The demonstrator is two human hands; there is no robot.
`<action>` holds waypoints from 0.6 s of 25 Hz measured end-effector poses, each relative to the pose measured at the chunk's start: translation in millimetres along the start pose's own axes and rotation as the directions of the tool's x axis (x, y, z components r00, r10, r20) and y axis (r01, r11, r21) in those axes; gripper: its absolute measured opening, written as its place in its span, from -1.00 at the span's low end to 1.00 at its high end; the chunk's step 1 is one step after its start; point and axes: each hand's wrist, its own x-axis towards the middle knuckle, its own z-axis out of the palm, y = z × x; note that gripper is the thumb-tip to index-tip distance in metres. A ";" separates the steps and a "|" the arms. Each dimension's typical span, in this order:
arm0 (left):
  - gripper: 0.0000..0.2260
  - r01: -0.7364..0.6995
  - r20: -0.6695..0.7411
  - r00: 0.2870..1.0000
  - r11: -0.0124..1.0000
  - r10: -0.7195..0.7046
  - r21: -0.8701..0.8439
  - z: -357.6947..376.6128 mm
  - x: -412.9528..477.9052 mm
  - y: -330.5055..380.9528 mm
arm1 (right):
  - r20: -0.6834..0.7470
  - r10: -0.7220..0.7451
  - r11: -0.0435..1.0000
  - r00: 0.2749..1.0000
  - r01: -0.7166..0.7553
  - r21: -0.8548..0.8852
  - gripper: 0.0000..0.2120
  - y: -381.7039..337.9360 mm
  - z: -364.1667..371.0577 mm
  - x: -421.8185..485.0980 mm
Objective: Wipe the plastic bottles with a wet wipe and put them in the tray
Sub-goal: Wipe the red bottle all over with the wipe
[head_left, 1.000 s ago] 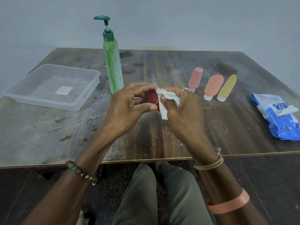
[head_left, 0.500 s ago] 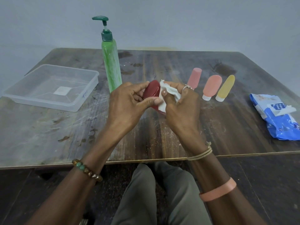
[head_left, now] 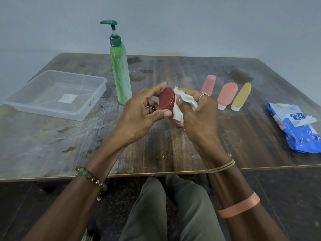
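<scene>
A small dark red bottle [head_left: 166, 100] is held above the table's middle, its flat oval end turned toward me. My left hand [head_left: 144, 115] grips it between thumb and fingers. My right hand [head_left: 198, 117] holds a crumpled white wet wipe [head_left: 184, 103] against the bottle's right side; most of the bottle body is hidden behind the wipe and fingers. A clear plastic tray [head_left: 83, 108] sits at the left with nothing in it. A tall green pump bottle [head_left: 120, 75] stands upright behind my left hand. Three small bottles lie at the right: pink [head_left: 208, 84], salmon [head_left: 226, 94], yellow [head_left: 242, 95].
A blue wet-wipe pack [head_left: 298, 129] lies near the table's right edge with a wipe sticking out of its flap. The dark wooden table [head_left: 69, 145] is scratched and stained. Its front edge runs just past my wrists, above my knees.
The red bottle has been turned so its flat end faces me. Both hands rose slightly, and the wipe shifted along the bottle's right side.
</scene>
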 end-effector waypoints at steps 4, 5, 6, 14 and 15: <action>-0.48 -0.064 0.027 0.998 0.998 0.063 0.018 -0.6 2.1 -1.6 | 0.043 -0.032 0.999 0.999 0.032 -0.009 -0.82 1.2 3.2 -12.4; -0.50 -0.060 0.034 0.998 0.998 0.060 -0.011 -1.4 2.4 -1.4 | 0.031 -0.024 1.000 0.999 0.024 0.017 -0.82 2.0 3.4 -9.4; -0.49 -0.051 0.046 0.998 0.998 0.053 -0.035 -1.7 2.7 -1.0 | 0.019 -0.014 0.999 1.000 0.013 0.044 -0.82 2.2 2.5 -5.9; -0.54 -0.134 -0.122 0.974 0.916 0.193 0.378 0.9 2.0 -3.7 | -0.017 -0.040 0.998 0.999 0.039 -0.044 -0.80 -0.5 -3.5 -4.4; -0.56 -0.118 -0.153 0.969 0.909 0.193 0.401 2.7 1.6 -3.1 | -0.027 -0.054 0.997 0.998 0.052 -0.062 -0.80 -1.9 -2.0 -2.3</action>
